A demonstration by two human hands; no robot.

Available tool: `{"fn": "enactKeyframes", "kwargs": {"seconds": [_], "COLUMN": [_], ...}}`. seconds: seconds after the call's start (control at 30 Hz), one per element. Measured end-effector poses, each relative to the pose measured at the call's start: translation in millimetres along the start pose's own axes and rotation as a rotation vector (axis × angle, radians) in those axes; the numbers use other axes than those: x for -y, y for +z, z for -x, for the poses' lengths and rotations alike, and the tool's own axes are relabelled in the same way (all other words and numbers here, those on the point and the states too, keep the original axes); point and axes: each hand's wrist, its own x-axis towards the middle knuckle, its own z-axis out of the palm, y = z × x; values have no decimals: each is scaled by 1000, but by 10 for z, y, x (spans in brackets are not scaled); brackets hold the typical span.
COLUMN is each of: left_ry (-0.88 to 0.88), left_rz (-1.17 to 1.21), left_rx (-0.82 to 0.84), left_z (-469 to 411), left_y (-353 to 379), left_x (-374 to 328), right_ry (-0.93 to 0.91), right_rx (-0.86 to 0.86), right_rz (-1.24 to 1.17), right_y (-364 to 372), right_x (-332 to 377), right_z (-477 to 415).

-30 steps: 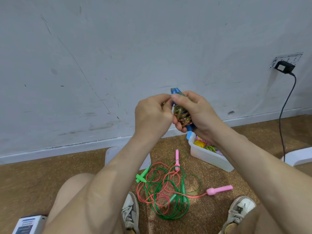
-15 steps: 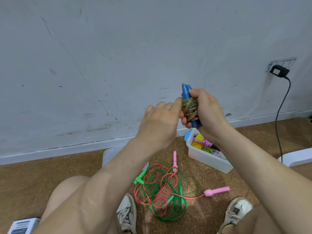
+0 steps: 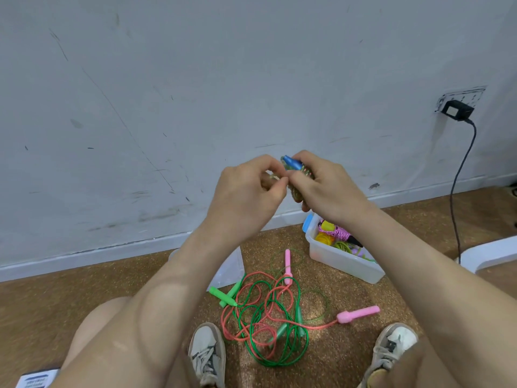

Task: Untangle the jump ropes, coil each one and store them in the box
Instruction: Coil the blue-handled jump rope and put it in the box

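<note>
Scuffed grey-white wall (image 3: pixel 195 79) fills the top two thirds of the frame. Brown speckled floor (image 3: pixel 56 298) runs along the bottom third.

Both bare forearms reach up from the lower edge to frame centre.

Tangled pile of green and red-pink jump ropes (image 3: pixel 265 317) lies on the floor at bottom centre, between two worn white sneakers (image 3: pixel 207 351). Its two pink plastic handles (image 3: pixel 358 315) stick out at the top and right of the pile, and the green plastic handles (image 3: pixel 223 295) at its left.

Translucent white plastic box (image 3: pixel 344 264) sits right of centre, near the wall, just up-right of the pile. It holds yellow, pink and green coiled items. Clear plastic lid (image 3: pixel 229 267) lies flat left of the box, partly hidden behind the left forearm.

Right hand (image 3: pixel 324 186) is closed round a coiled jump rope with blue handles (image 3: pixel 292 162), held in the air at frame centre above the box. The blue tip pokes out up-left of the fingers.

Left hand (image 3: pixel 251 189) has its fingers curled, touching the same bundle. It looks like thumb and forefinger pinch a loose strand of it, but that is partly hidden.

Black plug-in charger (image 3: pixel 457 110) sits on the wall at upper right, with a dark cable (image 3: pixel 458 191) dropping to the floor.
</note>
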Motion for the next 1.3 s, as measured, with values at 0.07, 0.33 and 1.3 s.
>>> {"fn": "enactKeyframes", "kwargs": {"seconds": [0.07, 0.33, 1.3], "left_ry": [-227, -417, -289], "left_rz": [216, 516, 337], "left_rx": [120, 273, 478], "left_z": [-12, -40, -98], "left_y": [-20, -153, -267], "left_x": [-59, -50, -21], "right_ry": [-15, -18, 61], "right_rx": [40, 264, 518], "right_rz": [82, 18, 27], "right_y": [-28, -69, -170], "right_x": [-24, 5, 33], "right_z": [3, 87, 74]}}
